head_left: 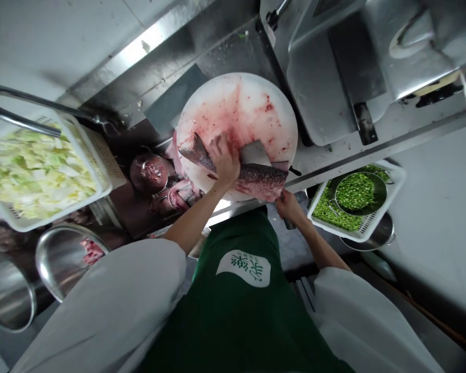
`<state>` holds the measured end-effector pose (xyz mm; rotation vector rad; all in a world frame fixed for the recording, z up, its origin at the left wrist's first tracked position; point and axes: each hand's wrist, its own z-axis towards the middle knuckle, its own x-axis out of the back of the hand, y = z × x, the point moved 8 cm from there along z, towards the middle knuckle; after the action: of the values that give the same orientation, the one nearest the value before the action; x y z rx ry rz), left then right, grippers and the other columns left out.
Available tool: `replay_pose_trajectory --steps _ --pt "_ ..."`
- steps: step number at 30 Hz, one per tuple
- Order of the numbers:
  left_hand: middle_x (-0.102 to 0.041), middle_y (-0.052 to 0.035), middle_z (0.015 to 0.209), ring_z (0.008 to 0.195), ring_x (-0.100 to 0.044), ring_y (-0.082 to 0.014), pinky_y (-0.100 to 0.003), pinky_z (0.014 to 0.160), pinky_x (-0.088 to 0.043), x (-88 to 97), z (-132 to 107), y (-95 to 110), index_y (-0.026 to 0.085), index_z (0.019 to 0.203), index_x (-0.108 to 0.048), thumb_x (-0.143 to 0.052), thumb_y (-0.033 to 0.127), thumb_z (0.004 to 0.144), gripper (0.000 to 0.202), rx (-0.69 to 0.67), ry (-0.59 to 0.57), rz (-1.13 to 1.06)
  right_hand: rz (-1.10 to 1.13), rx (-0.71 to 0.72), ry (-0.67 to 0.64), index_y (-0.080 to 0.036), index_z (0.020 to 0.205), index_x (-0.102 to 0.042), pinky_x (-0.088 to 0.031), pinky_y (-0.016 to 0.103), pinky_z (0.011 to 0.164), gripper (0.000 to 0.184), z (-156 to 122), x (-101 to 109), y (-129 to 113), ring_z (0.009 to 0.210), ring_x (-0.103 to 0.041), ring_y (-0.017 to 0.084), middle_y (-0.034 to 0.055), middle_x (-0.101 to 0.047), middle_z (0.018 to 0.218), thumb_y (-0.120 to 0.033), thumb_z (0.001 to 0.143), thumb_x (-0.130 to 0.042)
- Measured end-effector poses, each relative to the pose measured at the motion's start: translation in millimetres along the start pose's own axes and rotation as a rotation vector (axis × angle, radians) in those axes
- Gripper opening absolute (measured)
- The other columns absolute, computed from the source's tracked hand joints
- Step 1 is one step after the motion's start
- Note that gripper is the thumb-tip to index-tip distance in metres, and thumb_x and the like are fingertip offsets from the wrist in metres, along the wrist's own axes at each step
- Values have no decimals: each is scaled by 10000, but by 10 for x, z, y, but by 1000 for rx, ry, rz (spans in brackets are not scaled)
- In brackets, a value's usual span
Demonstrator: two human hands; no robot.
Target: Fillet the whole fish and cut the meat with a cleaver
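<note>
A headless-looking, dark-scaled fish (262,178) lies across a round white cutting board (241,103) smeared with blood, its tail pointing left. My left hand (226,161) presses on the fish just ahead of the tail, fingers bent over it. At the board's near right edge, my right hand (290,208) is closed around a knife handle (289,224). A wide grey blade (255,154) shows on the far side of the fish; the middle of it is hidden by the body. Pinkish flesh is exposed at the cut right end.
Left of the board are a metal bowl (149,173) with fish scraps and a white basket (101,181) of chopped cabbage. At right, a cleaver (359,77) lies on a metal surface. Below it, a white basket (398,181) holds chopped greens. A faucet (23,96) juts in at left.
</note>
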<state>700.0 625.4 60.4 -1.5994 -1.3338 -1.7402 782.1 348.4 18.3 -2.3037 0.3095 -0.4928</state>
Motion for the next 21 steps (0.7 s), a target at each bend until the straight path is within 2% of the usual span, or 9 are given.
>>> replay_pose_trajectory --steps 2,4,7,10,12,14,18,21 --pt "-588 -170 1556 1525 -445 -335 -569 1306 -289 126 36 -320 182 1429 -639 -402 333 1082 448 -40 -61 66 -5 -16 9 -246 845 -494 -403 245 434 67 8 25 48 363 -528 160 -51 -505 455 -262 897 -534" --pt "-661 -175 1445 1444 -502 -361 -610 1267 -313 238 -17 -606 182 1263 -713 -399 325 1075 393 -74 -115 139 7 -9 6 -254 837 -477 -397 235 421 78 5 38 85 351 -525 158 -63 -484 427 -267 886 -536" --pt "-720 -170 1308 1354 -542 -372 -638 1223 -349 323 -231 -838 188 1177 -734 -371 322 1079 399 -38 -124 191 27 0 16 -261 826 -458 -383 226 396 91 1 8 103 340 -518 152 -65 -482 425 -285 874 -532" --pt "-717 -176 1302 1344 -551 -380 -658 1222 -355 282 -404 -802 186 1257 -725 -367 336 1083 426 64 -93 191 37 -42 38 -264 817 -445 -386 225 384 104 -15 -65 115 342 -522 150 -55 -498 438 -304 858 -531" --pt "-643 -212 1447 1434 -500 -412 -696 1238 -324 232 -408 -699 166 1423 -657 -418 394 1073 482 125 -65 187 51 -67 63 -266 827 -439 -391 225 380 112 -56 -81 137 340 -514 148 -59 -491 436 -327 857 -529" --pt "-503 -234 1619 1551 -390 -437 -724 1274 -253 185 -344 -589 152 1590 -524 -468 447 1055 613 145 -49 181 55 -78 62 -268 846 -436 -386 224 370 141 -124 -64 180 336 -509 147 -70 -486 443 -366 862 -536" --pt "-238 -141 1808 1695 -110 -386 -726 1328 -94 109 -227 -450 220 1727 -325 -481 414 1042 729 77 -98 129 2 -112 -12 -272 845 -421 -341 221 340 270 -250 -34 278 327 -494 143 -72 -500 457 -480 872 -593" --pt "-160 -73 1835 1714 8 -336 -723 1332 -40 109 -229 -447 277 1742 -283 -494 357 1026 751 70 -125 77 -6 -122 3 -263 850 -457 -355 227 354 252 -237 -71 249 348 -509 147 -57 -512 465 -463 875 -609"
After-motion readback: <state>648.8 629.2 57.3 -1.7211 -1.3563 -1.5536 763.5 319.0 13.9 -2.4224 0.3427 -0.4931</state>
